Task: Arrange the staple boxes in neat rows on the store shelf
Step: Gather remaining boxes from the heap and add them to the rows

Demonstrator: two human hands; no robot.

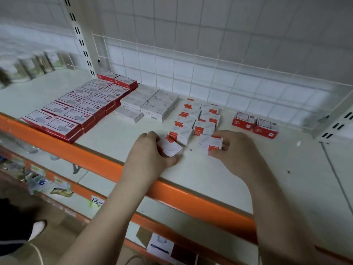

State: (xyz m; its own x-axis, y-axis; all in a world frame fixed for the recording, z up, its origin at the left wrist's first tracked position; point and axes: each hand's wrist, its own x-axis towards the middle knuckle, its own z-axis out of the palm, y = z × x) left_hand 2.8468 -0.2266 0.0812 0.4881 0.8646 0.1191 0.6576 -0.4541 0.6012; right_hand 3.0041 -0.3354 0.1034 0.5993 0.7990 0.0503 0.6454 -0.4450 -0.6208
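step: closing two front slots | left hand (152,152) pinches small white-and-orange staple box (170,147), tilted off-line | right hand (235,150) grips its twin (211,145) | we square both against the double column (196,119) (edges flush, labels matching) on the shelf (210,178)

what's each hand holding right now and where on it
The left hand grips a small white-and-orange staple box by its near end. The right hand pinches another small box by its right end.

White wire grid (210,60) backing (orange-edged shelving (99,159))
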